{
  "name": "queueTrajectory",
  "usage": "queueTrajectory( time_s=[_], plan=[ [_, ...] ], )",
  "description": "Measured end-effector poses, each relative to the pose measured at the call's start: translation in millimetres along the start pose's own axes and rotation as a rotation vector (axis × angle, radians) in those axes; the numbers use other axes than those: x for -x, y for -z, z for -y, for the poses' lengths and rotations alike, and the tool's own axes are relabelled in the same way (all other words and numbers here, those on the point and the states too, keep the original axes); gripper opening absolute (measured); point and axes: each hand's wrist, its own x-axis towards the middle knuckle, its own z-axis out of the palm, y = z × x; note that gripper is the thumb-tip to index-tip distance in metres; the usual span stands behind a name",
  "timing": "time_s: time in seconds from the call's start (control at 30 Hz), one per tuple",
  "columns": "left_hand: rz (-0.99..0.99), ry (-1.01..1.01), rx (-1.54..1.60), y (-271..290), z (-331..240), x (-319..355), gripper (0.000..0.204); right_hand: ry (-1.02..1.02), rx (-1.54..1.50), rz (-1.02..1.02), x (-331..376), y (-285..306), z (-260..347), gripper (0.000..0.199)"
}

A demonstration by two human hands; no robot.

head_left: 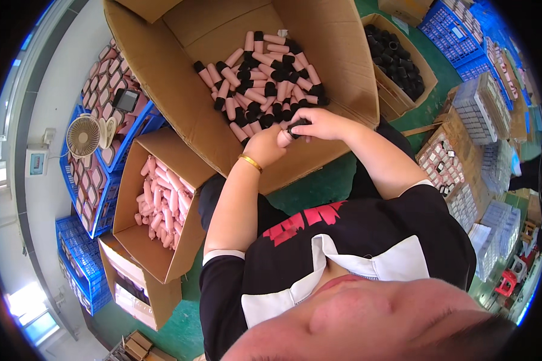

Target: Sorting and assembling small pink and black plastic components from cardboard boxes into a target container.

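A pink bottle (284, 139) with a black cap (298, 127) is between my hands, over the near edge of a large cardboard box (162, 78). My left hand (266, 147), with a gold bracelet at the wrist, is closed round the pink body, hiding most of it. Pinched on the black cap are the fingers of my right hand (319, 124). Whether the cap is fully seated, I cannot tell. Inside the large box lies a loose heap of pink bottles with black caps (259, 90).
To my left, a smaller cardboard box (126, 198) holds plain pink bottles (162, 201). Beyond it stand blue crates (81, 198) of pink compact-like pieces and a small fan (83, 136). Black caps (397, 60) fill a box at right. Stacked trays (482, 102) stand farther right.
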Motion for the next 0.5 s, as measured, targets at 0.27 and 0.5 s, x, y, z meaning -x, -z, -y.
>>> queueTrajectory(
  time_s=[0.27,0.5],
  plan=[
    [-0.564,0.069,1.152,35,17,42,0.017,0.158,-0.732,-0.464,35,84,-8,0.023],
    [-1.236,-0.394,2.081,76,118,89,0.065,0.52,-1.376,-0.978,65,194,-58,0.05]
  ],
)
